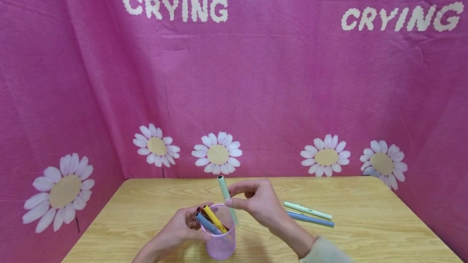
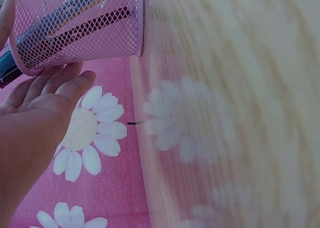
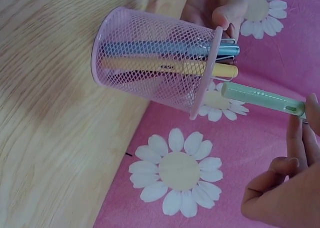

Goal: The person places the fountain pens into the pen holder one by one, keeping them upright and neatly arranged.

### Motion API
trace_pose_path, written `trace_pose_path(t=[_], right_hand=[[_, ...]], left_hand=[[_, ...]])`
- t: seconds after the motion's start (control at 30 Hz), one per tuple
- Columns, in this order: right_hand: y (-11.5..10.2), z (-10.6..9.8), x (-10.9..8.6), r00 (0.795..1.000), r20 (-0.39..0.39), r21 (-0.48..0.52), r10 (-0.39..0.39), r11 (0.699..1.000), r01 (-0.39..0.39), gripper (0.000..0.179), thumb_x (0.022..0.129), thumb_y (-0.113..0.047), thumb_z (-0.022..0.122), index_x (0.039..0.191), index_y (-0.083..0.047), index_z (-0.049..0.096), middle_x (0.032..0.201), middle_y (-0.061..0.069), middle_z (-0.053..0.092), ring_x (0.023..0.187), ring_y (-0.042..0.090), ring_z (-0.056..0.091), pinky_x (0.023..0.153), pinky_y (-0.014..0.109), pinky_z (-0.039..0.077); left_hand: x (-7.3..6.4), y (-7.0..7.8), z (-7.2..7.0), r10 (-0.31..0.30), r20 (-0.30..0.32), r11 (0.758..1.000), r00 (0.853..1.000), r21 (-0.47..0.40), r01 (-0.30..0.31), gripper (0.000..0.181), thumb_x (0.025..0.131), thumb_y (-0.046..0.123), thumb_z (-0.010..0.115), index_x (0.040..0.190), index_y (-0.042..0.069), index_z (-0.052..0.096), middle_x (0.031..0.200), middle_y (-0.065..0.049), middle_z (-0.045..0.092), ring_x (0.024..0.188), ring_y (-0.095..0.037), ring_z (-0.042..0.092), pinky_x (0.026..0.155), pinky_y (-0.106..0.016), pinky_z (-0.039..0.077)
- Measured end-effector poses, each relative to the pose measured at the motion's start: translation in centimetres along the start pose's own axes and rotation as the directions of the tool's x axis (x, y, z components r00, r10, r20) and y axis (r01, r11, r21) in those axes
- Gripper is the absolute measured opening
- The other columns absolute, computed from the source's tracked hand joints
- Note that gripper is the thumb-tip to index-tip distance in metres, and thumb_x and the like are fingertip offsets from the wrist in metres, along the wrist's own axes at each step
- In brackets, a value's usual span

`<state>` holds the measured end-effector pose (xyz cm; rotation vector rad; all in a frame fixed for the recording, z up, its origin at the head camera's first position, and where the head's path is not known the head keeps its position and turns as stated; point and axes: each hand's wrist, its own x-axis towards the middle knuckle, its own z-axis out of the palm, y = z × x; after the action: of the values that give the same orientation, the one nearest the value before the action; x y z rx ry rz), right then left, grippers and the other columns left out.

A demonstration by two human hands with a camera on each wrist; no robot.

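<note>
A pink mesh pen cup (image 1: 221,250) stands upright on the table. My left hand (image 1: 178,227) holds it near the rim, the thumb on one side and the fingers on the other. Inside lean a blue pen (image 1: 209,225), a yellow pen (image 1: 215,218) and a dark pen, mostly hidden behind them. My right hand (image 1: 260,205) pinches a light green pen (image 3: 260,98) between thumb and fingers. In the right wrist view, that pen's lower end is just outside the cup's mouth, apart from the rim.
To the right on the wooden table (image 1: 365,230) lie a pale green pen (image 1: 308,210) and a blue pen (image 1: 310,218), side by side. A pink curtain (image 1: 256,92) with daisies and lettering hangs behind the table and along its sides.
</note>
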<state>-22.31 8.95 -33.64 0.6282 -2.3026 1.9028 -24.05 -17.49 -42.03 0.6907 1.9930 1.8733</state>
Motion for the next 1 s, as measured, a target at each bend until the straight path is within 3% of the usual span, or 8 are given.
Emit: trace_pose_path(t=[0.1,0.23,0.47,0.63,0.77,1.0], right_hand=[[0.1,0.4,0.2,1.0,0.003,0.022,-0.021,1.0,0.021,0.021,0.081,-0.006,0.089,0.1,-0.002,0.083,0.095,0.007,0.079,0.078,0.01,0.056,0.065,0.023,0.041],[0.5,1.0,0.3,0.999,0.011,0.06,-0.04,0.997,0.039,0.021,0.082,-0.004,0.088,0.101,0.001,0.083,0.096,0.009,0.079,0.074,0.008,0.055,0.063,0.022,0.039],[1.2,1.7,0.4,1.0,-0.004,0.108,-0.013,0.994,0.013,0.021,0.083,-0.003,0.088,0.102,0.002,0.082,0.097,0.011,0.079,0.079,0.01,0.058,0.066,0.022,0.041],[1.8,2.1,0.5,1.0,-0.013,0.119,0.006,0.993,-0.004,0.02,0.083,-0.003,0.088,0.101,0.002,0.082,0.097,0.01,0.08,0.089,0.014,0.063,0.071,0.023,0.045],[2.2,2.3,0.4,1.0,-0.02,0.118,0.009,0.993,-0.006,0.02,0.083,-0.003,0.088,0.101,0.002,0.082,0.098,0.01,0.08,0.095,0.018,0.066,0.076,0.024,0.048],[3.2,2.5,0.2,1.0,0.001,0.112,0.0,0.994,-0.001,0.019,0.084,-0.003,0.087,0.102,0.001,0.082,0.097,0.011,0.08,0.093,0.018,0.064,0.07,0.022,0.045]], left_hand=[[0.0,-0.1,0.0,0.021,0.014,1.0,1.0,-0.007,-0.021,0.071,0.093,0.004,0.08,0.154,-0.009,0.045,0.136,-0.021,0.066,0.114,-0.026,0.066,0.098,-0.029,0.052],[0.0,-0.2,0.0,0.034,0.031,0.999,0.999,-0.02,-0.034,0.071,0.094,0.004,0.079,0.154,-0.01,0.045,0.139,-0.024,0.063,0.116,-0.025,0.065,0.098,-0.03,0.052],[0.0,-0.1,0.0,0.036,0.028,0.999,0.999,-0.021,-0.036,0.07,0.093,0.003,0.079,0.153,-0.009,0.046,0.139,-0.025,0.063,0.117,-0.025,0.066,0.1,-0.029,0.051],[0.0,-0.1,0.0,0.002,0.005,1.0,1.0,-0.023,-0.002,0.071,0.093,0.005,0.08,0.154,-0.007,0.046,0.137,-0.02,0.066,0.116,-0.025,0.066,0.099,-0.028,0.052],[0.0,-0.1,0.0,0.009,0.006,1.0,1.0,-0.017,-0.009,0.069,0.093,0.004,0.08,0.153,-0.008,0.048,0.131,-0.017,0.069,0.115,-0.025,0.066,0.098,-0.029,0.052],[0.1,-0.1,-0.1,0.018,0.023,1.0,1.0,-0.005,-0.018,0.068,0.093,0.005,0.08,0.153,-0.005,0.049,0.137,-0.017,0.067,0.117,-0.025,0.066,0.099,-0.029,0.052]])
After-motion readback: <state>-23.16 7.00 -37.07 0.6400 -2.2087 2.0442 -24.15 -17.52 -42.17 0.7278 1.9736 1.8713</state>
